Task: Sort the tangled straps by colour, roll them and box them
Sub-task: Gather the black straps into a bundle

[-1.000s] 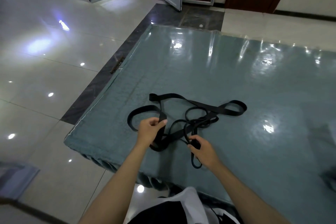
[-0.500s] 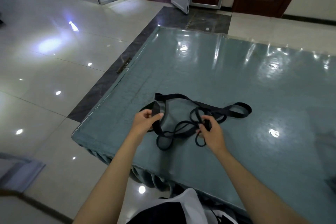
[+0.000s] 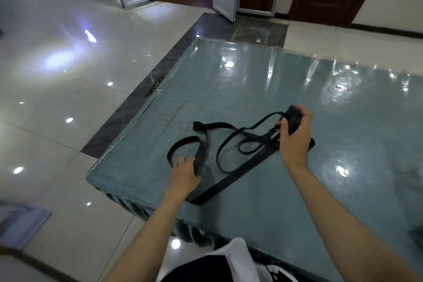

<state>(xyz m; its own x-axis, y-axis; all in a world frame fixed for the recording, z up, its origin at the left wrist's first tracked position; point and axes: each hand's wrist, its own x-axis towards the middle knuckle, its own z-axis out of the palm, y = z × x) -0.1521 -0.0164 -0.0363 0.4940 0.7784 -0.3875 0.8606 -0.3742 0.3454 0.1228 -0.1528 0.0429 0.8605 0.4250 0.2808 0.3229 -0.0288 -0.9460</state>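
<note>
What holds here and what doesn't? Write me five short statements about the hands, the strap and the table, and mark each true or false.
1. The right hand grips a bunched part of the black strap. True.
2. The left hand is lifted clear of the strap. False: it rests on the strap's left loop, on the table.
3. The strap is fully rolled. False: long loops lie spread across the table.
4. A blue-green cloth under shiny clear plastic covers the table. True.
5. A box stands on the table beside the strap. False: no box is in view.
</note>
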